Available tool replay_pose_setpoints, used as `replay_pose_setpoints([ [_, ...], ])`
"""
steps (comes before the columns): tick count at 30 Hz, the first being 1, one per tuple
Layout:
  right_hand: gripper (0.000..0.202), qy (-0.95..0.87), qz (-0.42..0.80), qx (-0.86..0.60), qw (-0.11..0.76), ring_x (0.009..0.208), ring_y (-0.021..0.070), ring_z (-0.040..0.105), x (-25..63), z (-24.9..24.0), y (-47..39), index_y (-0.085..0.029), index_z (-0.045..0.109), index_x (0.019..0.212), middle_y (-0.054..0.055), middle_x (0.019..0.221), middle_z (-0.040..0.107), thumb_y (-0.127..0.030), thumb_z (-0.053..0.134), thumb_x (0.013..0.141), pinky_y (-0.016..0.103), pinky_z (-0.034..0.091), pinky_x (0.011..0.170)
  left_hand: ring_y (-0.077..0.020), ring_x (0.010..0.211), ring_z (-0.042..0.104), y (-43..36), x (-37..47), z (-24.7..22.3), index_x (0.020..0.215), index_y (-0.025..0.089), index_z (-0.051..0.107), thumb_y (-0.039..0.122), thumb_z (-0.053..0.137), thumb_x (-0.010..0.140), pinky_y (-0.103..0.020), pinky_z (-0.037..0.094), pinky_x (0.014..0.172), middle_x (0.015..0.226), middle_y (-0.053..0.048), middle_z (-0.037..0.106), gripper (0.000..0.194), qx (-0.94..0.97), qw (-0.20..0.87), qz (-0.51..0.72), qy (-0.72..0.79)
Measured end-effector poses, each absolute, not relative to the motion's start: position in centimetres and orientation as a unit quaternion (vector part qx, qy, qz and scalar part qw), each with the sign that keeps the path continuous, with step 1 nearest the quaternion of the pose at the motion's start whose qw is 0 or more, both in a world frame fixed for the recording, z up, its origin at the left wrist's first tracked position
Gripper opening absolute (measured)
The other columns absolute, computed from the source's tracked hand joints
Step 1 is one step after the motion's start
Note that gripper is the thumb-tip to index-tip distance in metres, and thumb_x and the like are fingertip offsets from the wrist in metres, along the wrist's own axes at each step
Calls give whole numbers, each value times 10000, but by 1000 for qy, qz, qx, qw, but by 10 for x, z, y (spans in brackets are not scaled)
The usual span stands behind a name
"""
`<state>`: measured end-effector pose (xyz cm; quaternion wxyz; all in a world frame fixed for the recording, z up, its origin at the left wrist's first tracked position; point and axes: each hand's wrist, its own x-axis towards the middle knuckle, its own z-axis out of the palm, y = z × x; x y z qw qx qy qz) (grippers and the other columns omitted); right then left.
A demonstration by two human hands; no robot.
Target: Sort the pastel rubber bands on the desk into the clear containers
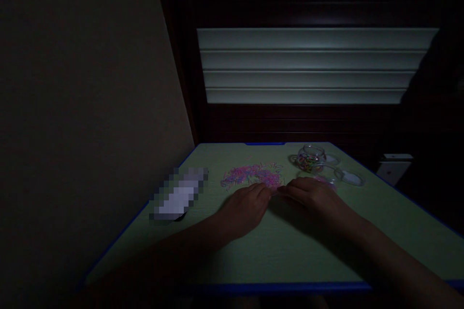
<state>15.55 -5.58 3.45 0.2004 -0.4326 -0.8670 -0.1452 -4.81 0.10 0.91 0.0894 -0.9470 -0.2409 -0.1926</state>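
Note:
A loose pile of small pink and purple rubber-band-like loops (250, 175) lies spread on the pale green table. At its near right edge my left hand (246, 207) is closed, fingertips pinched together. Facing it, my right hand (311, 194) is also closed, its fingertips almost meeting those of the left. Something pale pink shows between the two sets of fingertips, too dim and small to name. Just behind my right hand sits a low clear container (326, 182) with pink contents, partly hidden by that hand.
A round glass jar (311, 159) of multicoloured small pieces stands at the back right, with clear round lids (351, 177) beside it. A blurred white object (179, 197) lies at the left. The table (290, 260) has blue edges; a wall (90, 106) rises on the left.

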Motion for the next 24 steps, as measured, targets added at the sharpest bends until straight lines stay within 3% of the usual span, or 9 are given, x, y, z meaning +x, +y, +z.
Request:
replay_pose_setpoints([
  [7,197,-875,-143,-422,189,704,143,536,155,35,-58,-173,649,962,49,787,616,-111,496,855,260,365,628,-174,833,548,2,-48,5,956,155,485,160,322,945,-307,479,746,903,-44,567,163,-954,86,-172,-231],
  [24,153,-875,-140,-427,180,691,144,531,154,36,-57,-156,644,873,52,769,616,-95,508,834,267,366,631,-169,845,555,3,-47,5,966,154,501,161,312,949,-303,472,746,921,-46,573,190,-954,90,-167,-233],
])
